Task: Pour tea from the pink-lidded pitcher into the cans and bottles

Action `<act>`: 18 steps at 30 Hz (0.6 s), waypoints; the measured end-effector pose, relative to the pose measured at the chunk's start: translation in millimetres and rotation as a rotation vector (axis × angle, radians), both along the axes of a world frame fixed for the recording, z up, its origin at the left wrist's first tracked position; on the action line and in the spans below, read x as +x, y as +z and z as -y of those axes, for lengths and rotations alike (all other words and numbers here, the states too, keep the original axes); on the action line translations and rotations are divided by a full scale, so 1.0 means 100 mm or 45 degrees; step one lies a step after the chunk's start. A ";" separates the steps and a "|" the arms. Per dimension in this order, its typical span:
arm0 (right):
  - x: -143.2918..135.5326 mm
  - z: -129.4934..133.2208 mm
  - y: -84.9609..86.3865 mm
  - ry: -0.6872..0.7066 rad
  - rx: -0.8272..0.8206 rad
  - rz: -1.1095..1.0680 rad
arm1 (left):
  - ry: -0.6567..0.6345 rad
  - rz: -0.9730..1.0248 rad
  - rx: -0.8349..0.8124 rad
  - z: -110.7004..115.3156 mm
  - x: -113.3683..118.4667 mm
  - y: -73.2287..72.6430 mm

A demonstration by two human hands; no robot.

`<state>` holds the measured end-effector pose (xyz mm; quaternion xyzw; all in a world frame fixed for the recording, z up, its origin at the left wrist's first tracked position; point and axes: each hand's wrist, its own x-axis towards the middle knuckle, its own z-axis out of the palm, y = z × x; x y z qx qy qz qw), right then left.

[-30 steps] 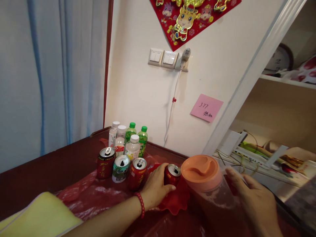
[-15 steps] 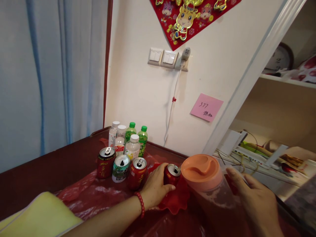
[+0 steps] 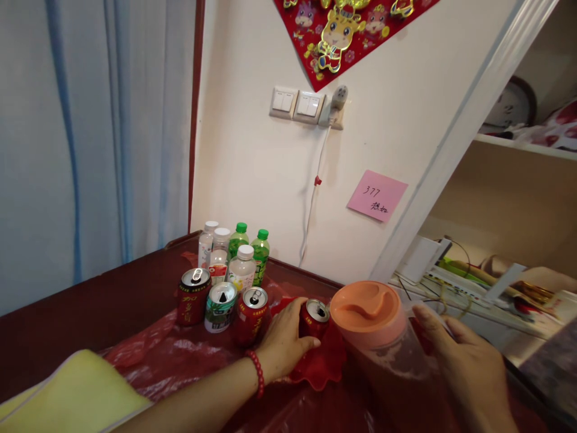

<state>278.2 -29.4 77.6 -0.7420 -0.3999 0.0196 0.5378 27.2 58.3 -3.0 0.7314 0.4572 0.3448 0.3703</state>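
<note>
My left hand point(image 3: 283, 343), with a red bead bracelet at the wrist, curls round a red drink can point(image 3: 316, 316) standing on a red scalloped mat point(image 3: 322, 364). Its opening faces up. By its handle, my right hand point(image 3: 469, 361) grips a clear plastic pitcher point(image 3: 396, 361) with an orange lid point(image 3: 366, 310). The lid's rim is close beside the can; I cannot tell whether they touch. To the left of my left hand stand another red can point(image 3: 251, 319), a green and white can point(image 3: 220, 310) and a dark red can point(image 3: 193, 300).
Behind the cans are white-capped bottles point(image 3: 241, 270) and green-capped bottles point(image 3: 261, 252). Red plastic film point(image 3: 166, 349) covers part of the dark red table point(image 3: 54, 325). A white cord point(image 3: 309, 222) hangs down the wall. Cluttered shelves point(image 3: 518, 156) are at the right.
</note>
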 end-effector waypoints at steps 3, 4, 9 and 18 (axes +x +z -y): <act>-0.02 0.00 0.01 -0.001 -0.005 0.013 | -0.005 -0.009 -0.010 0.00 0.00 0.01; -0.02 0.00 0.01 -0.002 -0.011 0.018 | -0.008 -0.007 -0.010 0.01 0.00 0.01; -0.01 0.00 0.00 0.014 0.008 0.013 | -0.002 -0.002 0.002 0.01 0.00 0.00; -0.02 0.00 0.00 0.014 -0.015 -0.015 | -0.003 0.003 0.015 -0.01 0.01 -0.01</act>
